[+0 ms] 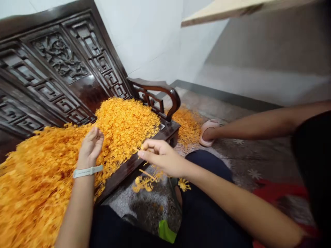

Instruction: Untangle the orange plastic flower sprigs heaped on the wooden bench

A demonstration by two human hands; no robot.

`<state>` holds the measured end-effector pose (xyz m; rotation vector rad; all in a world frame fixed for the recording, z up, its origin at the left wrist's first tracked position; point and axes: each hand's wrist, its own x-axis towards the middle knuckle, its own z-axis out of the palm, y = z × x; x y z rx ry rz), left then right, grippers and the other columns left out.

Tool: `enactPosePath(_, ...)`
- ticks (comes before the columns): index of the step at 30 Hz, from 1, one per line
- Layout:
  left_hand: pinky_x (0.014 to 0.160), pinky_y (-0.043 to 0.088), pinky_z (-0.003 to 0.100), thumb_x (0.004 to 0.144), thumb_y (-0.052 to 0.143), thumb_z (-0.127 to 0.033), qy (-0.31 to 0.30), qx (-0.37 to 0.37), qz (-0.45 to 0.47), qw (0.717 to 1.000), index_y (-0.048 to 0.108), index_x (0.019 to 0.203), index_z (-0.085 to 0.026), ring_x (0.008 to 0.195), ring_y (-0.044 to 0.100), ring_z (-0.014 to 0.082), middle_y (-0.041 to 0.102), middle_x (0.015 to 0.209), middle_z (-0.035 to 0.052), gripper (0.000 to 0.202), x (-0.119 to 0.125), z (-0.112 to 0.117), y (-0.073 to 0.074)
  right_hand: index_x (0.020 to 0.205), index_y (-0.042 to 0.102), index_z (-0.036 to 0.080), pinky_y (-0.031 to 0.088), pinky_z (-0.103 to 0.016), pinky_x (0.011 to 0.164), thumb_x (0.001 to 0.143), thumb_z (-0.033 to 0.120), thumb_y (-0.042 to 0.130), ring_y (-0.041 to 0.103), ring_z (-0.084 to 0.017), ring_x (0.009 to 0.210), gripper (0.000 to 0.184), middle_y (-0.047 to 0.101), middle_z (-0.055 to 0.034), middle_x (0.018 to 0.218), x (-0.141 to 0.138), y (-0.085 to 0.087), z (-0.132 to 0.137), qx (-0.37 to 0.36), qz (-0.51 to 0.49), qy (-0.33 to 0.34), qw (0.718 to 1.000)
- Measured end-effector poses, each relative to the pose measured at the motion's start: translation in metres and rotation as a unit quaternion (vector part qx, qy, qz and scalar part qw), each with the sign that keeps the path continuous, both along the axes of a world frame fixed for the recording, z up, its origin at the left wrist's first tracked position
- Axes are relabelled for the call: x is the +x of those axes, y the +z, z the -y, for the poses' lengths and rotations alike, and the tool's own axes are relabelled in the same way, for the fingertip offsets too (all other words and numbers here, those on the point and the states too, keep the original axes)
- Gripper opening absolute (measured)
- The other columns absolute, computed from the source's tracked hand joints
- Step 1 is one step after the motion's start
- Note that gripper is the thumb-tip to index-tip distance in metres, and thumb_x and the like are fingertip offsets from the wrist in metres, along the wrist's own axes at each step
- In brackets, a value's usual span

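A big heap of small orange plastic flower pieces (77,148) covers the seat of a dark carved wooden bench (59,65). My left hand (91,144), with a pale watch band at the wrist, hovers over the heap, fingers curled loosely and nothing visible in them. My right hand (161,156) is in front of the bench edge, fingers pinched on a thin orange stem. A cluster of orange flower pieces (146,181) hangs or falls just below that hand, above my dark-clothed lap.
More orange pieces (188,125) lie on the floor past the bench's armrest (157,93). Another person's bare leg stretches in from the right, foot in a pink slipper (209,132). A green scrap (165,231) lies on the grey speckled floor.
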<state>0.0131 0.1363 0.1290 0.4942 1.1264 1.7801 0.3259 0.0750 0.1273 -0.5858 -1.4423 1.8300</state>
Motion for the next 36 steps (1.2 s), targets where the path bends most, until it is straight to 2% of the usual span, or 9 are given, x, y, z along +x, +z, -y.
enactPosePath(4,0.067,0.06,0.016,0.093,0.053,0.007,-0.007,-0.028,0.032,0.999,0.07,0.097,-0.016,0.062,0.065,0.0072,0.067,0.074,0.0,0.029,-0.01,-0.039,0.013,0.081,0.053,0.019,0.018,-0.027,0.052,0.09,0.05,0.077,0.027,-0.008,0.055,0.04,0.036,0.0088,0.061,-0.002,-0.004,-0.002,0.0,0.001,0.001,1.0)
enactPosePath(8,0.069,0.061,0.02,0.095,0.051,0.003,0.009,-0.046,0.021,0.999,0.068,0.094,-0.015,0.065,0.067,0.0107,0.064,0.071,0.0018,0.025,-0.006,-0.065,0.017,0.081,0.053,0.019,0.017,-0.027,0.051,0.089,0.049,0.078,0.027,-0.008,0.054,0.04,0.036,0.009,0.06,-0.002,-0.006,-0.002,-0.006,0.003,0.003,1.0)
enactPosePath(18,0.072,0.056,0.02,0.093,0.059,-0.001,0.011,-0.068,-0.006,0.998,0.059,0.09,-0.014,0.071,0.063,0.0105,0.059,0.08,0.0017,0.013,0.003,-0.079,0.0,0.081,0.053,0.019,0.017,-0.028,0.054,0.09,0.051,0.076,0.027,-0.008,0.056,0.04,0.035,0.0086,0.063,0.0,-0.004,0.001,0.005,0.007,0.01,1.0)
enactPosePath(23,0.068,0.052,0.017,0.091,0.057,0.006,0.003,-0.047,-0.02,0.999,0.06,0.094,-0.014,0.068,0.06,0.0088,0.059,0.078,-0.0006,0.02,0.001,-0.076,-0.005,0.08,0.052,0.019,0.02,-0.028,0.056,0.091,0.051,0.074,0.027,-0.009,0.059,0.04,0.035,0.0078,0.066,0.002,-0.002,0.002,0.005,0.022,0.009,1.0)
enactPosePath(27,0.069,0.053,0.019,0.093,0.061,0.001,-0.022,-0.022,-0.038,0.999,0.064,0.098,-0.015,0.07,0.061,0.0103,0.06,0.078,0.0009,0.016,0.006,-0.067,-0.005,0.083,0.053,0.019,0.022,-0.028,0.058,0.092,0.051,0.073,0.029,-0.009,0.061,0.039,0.037,0.007,0.069,-0.001,-0.003,-0.001,0.011,0.03,-0.023,0.999)
enactPosePath(30,0.066,0.052,0.018,0.09,0.068,-0.001,-0.072,0.004,-0.081,0.994,0.067,0.099,-0.015,0.068,0.059,0.0099,0.059,0.075,0.0008,0.017,0.017,-0.053,-0.002,0.107,0.055,0.021,0.023,-0.028,0.057,0.092,0.047,0.072,0.029,-0.01,0.058,0.034,0.037,0.0092,0.067,-0.007,-0.005,-0.01,-0.019,0.024,-0.074,0.997)
enactPosePath(32,0.066,0.052,0.018,0.086,0.072,-0.002,-0.118,0.017,-0.107,0.987,0.07,0.102,-0.015,0.068,0.06,0.0099,0.06,0.075,0.0012,0.02,0.03,-0.038,0.001,0.126,0.054,0.022,0.024,-0.028,0.057,0.092,0.041,0.071,0.03,-0.011,0.057,0.042,0.037,0.0098,0.066,-0.01,-0.005,-0.019,-0.023,0.033,-0.12,0.992)
enactPosePath(34,0.069,0.054,0.018,0.083,0.077,-0.004,-0.177,0.031,-0.116,0.977,0.072,0.106,-0.013,0.07,0.061,0.0097,0.061,0.077,0.0019,0.025,0.047,-0.019,0.005,0.136,0.054,0.023,0.029,-0.028,0.059,0.092,0.037,0.071,0.035,-0.012,0.061,0.049,0.04,0.008,0.069,-0.011,-0.003,-0.028,0.013,0.049,-0.171,0.984)
enactPosePath(36,0.071,0.055,0.018,0.08,0.084,-0.008,-0.233,0.047,-0.117,0.964,0.073,0.109,-0.013,0.071,0.061,0.0092,0.061,0.078,0.0017,0.031,0.065,0.0,0.009,0.136,0.06,0.023,0.033,-0.029,0.063,0.092,0.038,0.072,0.04,-0.014,0.066,0.048,0.046,0.0051,0.074,-0.011,-0.002,-0.036,0.066,0.061,-0.196,0.977)
